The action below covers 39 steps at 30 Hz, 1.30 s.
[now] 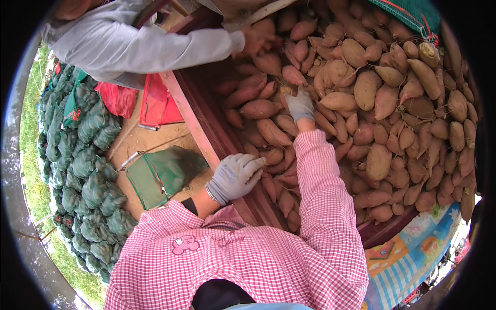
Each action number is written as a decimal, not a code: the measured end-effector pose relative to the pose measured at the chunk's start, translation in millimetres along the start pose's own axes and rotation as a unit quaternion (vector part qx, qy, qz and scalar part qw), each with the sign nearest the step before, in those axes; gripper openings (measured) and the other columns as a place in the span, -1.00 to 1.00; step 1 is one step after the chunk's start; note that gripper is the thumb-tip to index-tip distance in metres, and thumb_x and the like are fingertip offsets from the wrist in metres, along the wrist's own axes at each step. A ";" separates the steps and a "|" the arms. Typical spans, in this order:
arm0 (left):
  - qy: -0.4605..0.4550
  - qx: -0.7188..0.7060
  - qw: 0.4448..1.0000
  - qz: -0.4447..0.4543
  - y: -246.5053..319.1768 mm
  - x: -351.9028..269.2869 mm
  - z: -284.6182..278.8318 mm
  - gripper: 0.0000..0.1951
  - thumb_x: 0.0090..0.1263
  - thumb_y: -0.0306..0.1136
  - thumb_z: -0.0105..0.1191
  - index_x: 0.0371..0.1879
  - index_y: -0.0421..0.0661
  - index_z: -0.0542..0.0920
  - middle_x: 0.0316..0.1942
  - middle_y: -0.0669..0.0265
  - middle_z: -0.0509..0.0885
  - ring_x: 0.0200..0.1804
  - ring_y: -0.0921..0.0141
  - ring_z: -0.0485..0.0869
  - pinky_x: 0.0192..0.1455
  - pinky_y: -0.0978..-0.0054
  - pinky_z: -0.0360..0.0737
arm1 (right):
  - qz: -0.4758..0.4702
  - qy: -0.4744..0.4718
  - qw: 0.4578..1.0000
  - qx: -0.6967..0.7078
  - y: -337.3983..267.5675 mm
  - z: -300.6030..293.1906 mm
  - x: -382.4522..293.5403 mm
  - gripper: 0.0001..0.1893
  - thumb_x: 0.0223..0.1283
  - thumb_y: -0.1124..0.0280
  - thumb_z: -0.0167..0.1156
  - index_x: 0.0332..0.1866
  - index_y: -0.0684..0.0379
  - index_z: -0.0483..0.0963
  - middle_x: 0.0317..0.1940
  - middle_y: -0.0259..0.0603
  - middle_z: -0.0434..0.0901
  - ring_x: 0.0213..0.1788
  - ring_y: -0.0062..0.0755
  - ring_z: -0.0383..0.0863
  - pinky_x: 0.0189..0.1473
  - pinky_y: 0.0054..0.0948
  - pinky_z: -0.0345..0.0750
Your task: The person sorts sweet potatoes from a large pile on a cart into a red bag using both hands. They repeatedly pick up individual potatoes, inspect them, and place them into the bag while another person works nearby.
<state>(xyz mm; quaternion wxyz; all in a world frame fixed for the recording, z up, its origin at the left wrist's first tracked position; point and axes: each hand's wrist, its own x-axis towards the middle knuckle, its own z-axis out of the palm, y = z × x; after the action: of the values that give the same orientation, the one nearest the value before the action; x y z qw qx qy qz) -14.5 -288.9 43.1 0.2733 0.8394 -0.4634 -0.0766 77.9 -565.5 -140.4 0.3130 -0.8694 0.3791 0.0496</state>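
Note:
A large heap of sweet potatoes fills the maroon-sided bin before me. My right hand, in a grey work glove, reaches into the heap. Its fingertips touch a small tan sweet potato; whether they grip it is hidden. Closer to me, my left hand, gloved too, hovers over the bin's maroon side board. Its fingers are slightly bent and a little apart, with nothing seen in them. They point toward the sweet potatoes at the board's inner side.
Opposite, a co-worker's bare hand reaches into the same heap. Left of the board, a green mesh bag and a red bag stand on the ground. Filled green mesh bags are stacked beyond. A green net lies at the upper right.

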 end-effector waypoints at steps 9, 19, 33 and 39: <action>0.036 -0.042 0.998 0.004 -3.1 2.3 -2.6 -0.35 0.20 -0.40 0.45 0.33 -0.15 0.55 0.15 0.04 0.71 0.04 0.03 0.74 0.05 0.14 0.71 | 0.010 -0.190 0.891 0.412 30.3 -19.1 -20.2 -0.19 0.32 -0.01 0.39 0.59 0.14 0.33 0.48 0.00 0.47 0.49 0.02 0.47 0.54 -0.18 0.40; 0.024 -0.034 0.999 -0.033 3.3 5.5 -6.0 0.03 0.03 -0.30 0.58 0.56 -0.15 0.31 0.43 -0.17 0.46 0.28 -0.15 0.64 0.25 0.06 0.68 | -0.047 -0.281 0.626 0.726 18.8 -25.0 -257.6 -0.19 0.46 0.12 0.35 0.67 0.16 0.14 0.50 -0.14 0.38 0.52 -0.28 0.41 0.55 -0.28 0.38; 0.066 -0.033 0.997 -0.018 0.3 2.4 1.0 0.00 -0.01 -0.31 0.60 0.51 -0.08 0.36 0.40 -0.16 0.47 0.13 -0.14 0.72 0.10 0.07 0.74 | -0.224 -0.121 0.941 -0.222 -1.7 89.9 -102.3 -0.50 0.43 0.07 0.18 0.31 0.16 0.57 0.19 0.13 0.67 0.10 0.16 0.74 0.17 -0.01 0.64; 0.064 -0.042 0.997 -0.013 1.4 0.1 -5.1 -0.03 0.06 -0.28 0.55 0.53 -0.08 0.34 0.43 -0.16 0.43 0.20 -0.16 0.68 0.18 0.07 0.71 | -0.152 -0.268 0.951 0.035 59.7 20.2 -118.2 -0.45 0.48 -0.02 0.17 0.39 0.11 0.52 0.22 0.16 0.67 0.19 0.16 0.72 0.24 -0.02 0.64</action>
<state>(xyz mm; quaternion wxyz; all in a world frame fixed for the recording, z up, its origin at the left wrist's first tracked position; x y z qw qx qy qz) -13.5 -287.6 48.1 0.3364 0.8366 -0.4299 -0.0456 -43.9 -510.4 -148.5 0.4374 -0.8597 0.1462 0.2197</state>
